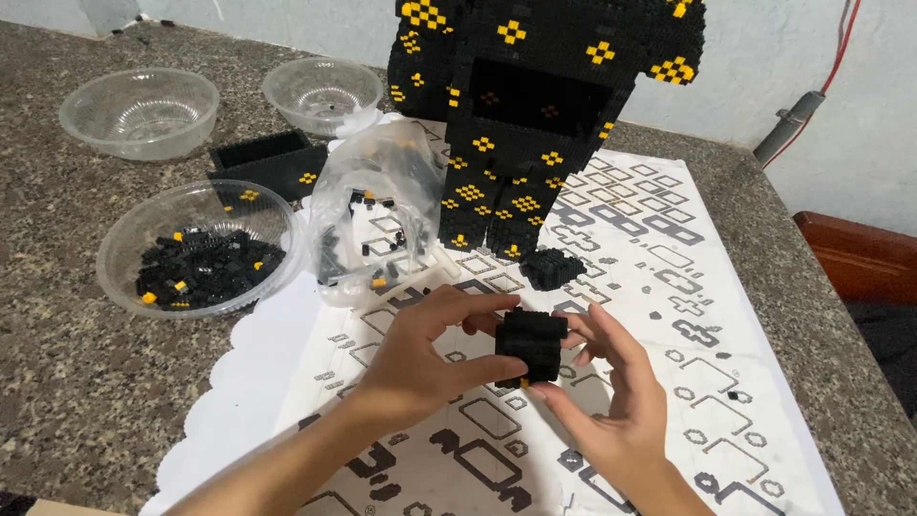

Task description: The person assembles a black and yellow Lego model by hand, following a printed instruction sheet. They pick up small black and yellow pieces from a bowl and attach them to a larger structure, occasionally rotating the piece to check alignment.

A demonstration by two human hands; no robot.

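Observation:
A small black block assembly (531, 344) of tiny bricks is held between both hands above a printed instruction sheet (669, 287). My left hand (425, 354) grips its left side with thumb and fingers. My right hand (611, 392) holds its right side and underside. Behind stands a tall black brick figure (535, 115) with yellow checker marks. A small separate black brick piece (551, 268) lies on the sheet by the figure's feet.
A clear plastic bowl (129, 244) holds several loose black and yellow bricks. Two empty clear bowls (138, 110) (322, 93) stand behind. A clear plastic bag (377, 225) holds bricks, beside a black brick tray-like piece (272, 162). The granite counter (76, 382) ends at right near a wooden chair (860, 258).

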